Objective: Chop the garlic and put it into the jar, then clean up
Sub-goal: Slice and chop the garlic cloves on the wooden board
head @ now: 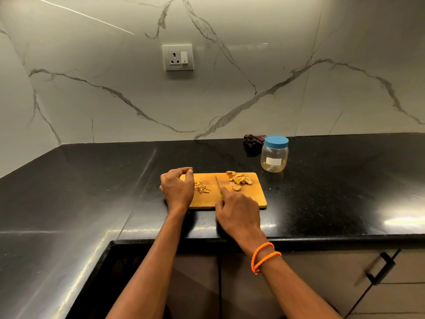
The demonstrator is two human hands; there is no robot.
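Now, head view: one wide-angle look down at a black bench (92, 180) under a marble wall.
Board: wooden cutting board (250, 199) lies at the bench's near edge, long axis left to right.
Garlic, chopped: small pile of slivers (201, 187) on the board's left part, just right of the left hand.
Garlic, sliced: larger heap of slices (240, 180) on the far right part of the board.
Left hand (177, 187): rests on the board's left end, fingers curled, thumb and fingertips closed together; whether they pinch a piece I cannot tell.
Right hand (236, 210): grip closed round the knife (218, 181), forefinger laid along its back.
Knife axis: blade runs away from the person, tip pointing to the wall and slightly left, standing between the two heaps.
Key relation: slices lie just right of the blade, nearer the right hand.
Jar (274, 154): upright, blue lid on, beyond the board's far right corner; looks empty.
Cloth (253, 140): dark, bunched behind the jar.
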